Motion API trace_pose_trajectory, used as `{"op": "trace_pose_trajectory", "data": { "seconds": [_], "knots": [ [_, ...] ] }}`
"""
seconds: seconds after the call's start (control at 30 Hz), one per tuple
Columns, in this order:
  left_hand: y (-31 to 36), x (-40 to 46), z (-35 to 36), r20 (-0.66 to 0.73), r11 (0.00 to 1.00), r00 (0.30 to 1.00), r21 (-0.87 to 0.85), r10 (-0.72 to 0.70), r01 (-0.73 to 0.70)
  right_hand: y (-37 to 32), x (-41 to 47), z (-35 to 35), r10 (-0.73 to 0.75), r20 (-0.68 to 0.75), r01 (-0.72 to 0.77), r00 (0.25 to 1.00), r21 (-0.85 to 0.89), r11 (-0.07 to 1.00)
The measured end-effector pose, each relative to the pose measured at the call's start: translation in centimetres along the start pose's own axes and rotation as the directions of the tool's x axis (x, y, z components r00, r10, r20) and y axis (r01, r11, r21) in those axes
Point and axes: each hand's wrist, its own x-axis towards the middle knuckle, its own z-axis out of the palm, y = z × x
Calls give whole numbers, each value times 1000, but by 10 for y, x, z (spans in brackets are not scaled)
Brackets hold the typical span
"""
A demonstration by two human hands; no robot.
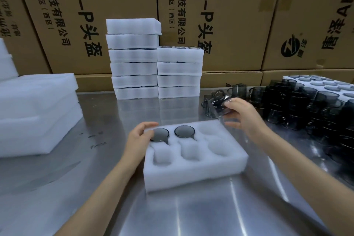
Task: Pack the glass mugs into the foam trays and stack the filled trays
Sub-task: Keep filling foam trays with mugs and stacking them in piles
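A white foam tray [193,173] with six pockets lies on the steel table in front of me. Two dark glass mugs sit in its far row: one at the far left [161,134], one in the middle [184,131]. The other pockets hold no mug. My left hand [140,136] rests on the tray's far left corner, fingers touching the left mug. My right hand [242,114] grips a dark glass mug [220,106] just beyond the tray's far right corner, above the table.
Two stacks of filled foam trays [134,69] [179,74] stand at the back against cardboard boxes [115,5]. Empty foam trays [36,109] are piled at the left. Many dark mugs [306,105] crowd the right side, some on a foam sheet [325,84].
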Motion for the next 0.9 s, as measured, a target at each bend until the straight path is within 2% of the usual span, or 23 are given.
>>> {"op": "trace_pose_trajectory", "data": {
  "seconds": [0.07,0.13,0.2,0.3,0.37,0.43,0.5,0.57,0.63,0.77,0.9],
  "knots": [
    [2,14,-4,13,1000,999,7,-30,30,-2,-6,7,56,48,-58,997,46,997],
    [6,25,-6,85,998,994,20,-68,66,-3,-7,13,88,46,-90,995,39,995],
    [13,35,-7,149,992,986,117,-69,51,-6,-6,17,94,60,-96,994,24,995],
    [35,45,-4,196,941,981,330,9,-75,-16,0,24,92,176,-91,980,-14,996],
    [56,46,4,242,899,968,409,61,-159,-26,2,27,66,262,-30,963,-138,990],
    [71,43,15,336,861,937,446,91,-243,-32,3,31,23,307,59,951,-255,965],
    [78,37,29,476,796,875,496,83,-346,-34,3,33,-15,300,120,954,-336,934],
    [75,31,39,582,733,812,538,34,-417,-35,3,28,-42,287,190,957,-511,838],
    [64,29,43,607,690,795,581,-15,-431,-34,2,20,-23,297,233,955,-695,680],
    [38,29,41,540,489,831,765,-134,-419,-30,-1,8,22,289,237,957,-824,514],
    [28,25,44,491,412,871,799,-25,-438,-28,-2,11,55,314,257,948,-855,450]
  ]
}}
